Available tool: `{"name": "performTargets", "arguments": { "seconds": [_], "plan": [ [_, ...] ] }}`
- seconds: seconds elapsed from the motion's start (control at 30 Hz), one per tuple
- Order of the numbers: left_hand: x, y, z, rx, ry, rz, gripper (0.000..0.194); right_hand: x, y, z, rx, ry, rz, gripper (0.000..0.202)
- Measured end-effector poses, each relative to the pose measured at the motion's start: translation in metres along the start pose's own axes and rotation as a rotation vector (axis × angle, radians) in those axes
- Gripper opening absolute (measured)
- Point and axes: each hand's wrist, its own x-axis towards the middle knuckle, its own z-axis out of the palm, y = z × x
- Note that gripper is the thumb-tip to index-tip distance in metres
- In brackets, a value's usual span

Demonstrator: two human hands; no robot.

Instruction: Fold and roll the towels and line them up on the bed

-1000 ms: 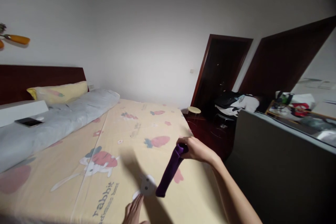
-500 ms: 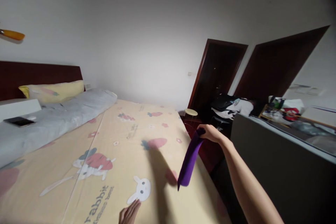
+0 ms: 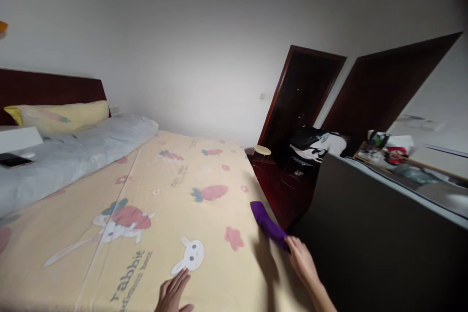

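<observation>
A long, narrow strip of purple cloth (image 3: 268,224), apparently folded, curves over the right edge of the bed. Its near end is gripped in the closed fingers of my right hand (image 3: 302,258); the far end points away from me toward the sheet. Whether that far end touches the sheet is hard to tell. Low in the view, my left hand (image 3: 173,292) is flat with fingers stretched and thumb apart, beside the printed white rabbit face. It holds nothing. The bedsheet (image 3: 204,224) is pale yellow with carrot and rabbit prints.
A dark grey panel (image 3: 358,234) stands right of the bed, a narrow gap of red floor (image 3: 278,185) between them. Beyond are a round stool (image 3: 262,150) and piled clothes (image 3: 318,144). A rolled grey quilt (image 3: 91,141) and yellow pillow (image 3: 69,116) lie near the headboard.
My right hand has come down and nearer to me. The purple cloth hung downward from it before; now it extends forward from my fingers. My left hand's thumb has come into view.
</observation>
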Motion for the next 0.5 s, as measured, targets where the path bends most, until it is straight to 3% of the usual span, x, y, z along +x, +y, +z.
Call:
{"name": "performTargets", "arguments": {
  "seconds": [0.1, 0.2, 0.37, 0.5],
  "plan": [
    [-0.002, 0.003, 0.001, 0.014, 0.044, 0.009, 0.081, -0.066, 0.008, 0.049, 0.024, -0.026, 0.071, 0.045],
    [-0.002, 0.006, 0.000, 0.046, 0.084, -0.001, 0.078, -0.105, 0.010, 0.075, 0.061, 0.028, 0.171, 0.045],
    [-0.003, 0.010, -0.004, 0.061, 0.103, 0.006, 0.073, -0.146, -0.004, 0.093, 0.159, 0.051, 0.284, 0.045],
    [-0.003, 0.011, -0.007, 0.067, 0.098, 0.020, 0.070, -0.147, -0.013, 0.081, 0.286, -0.007, 0.340, 0.046]
  ]
}}
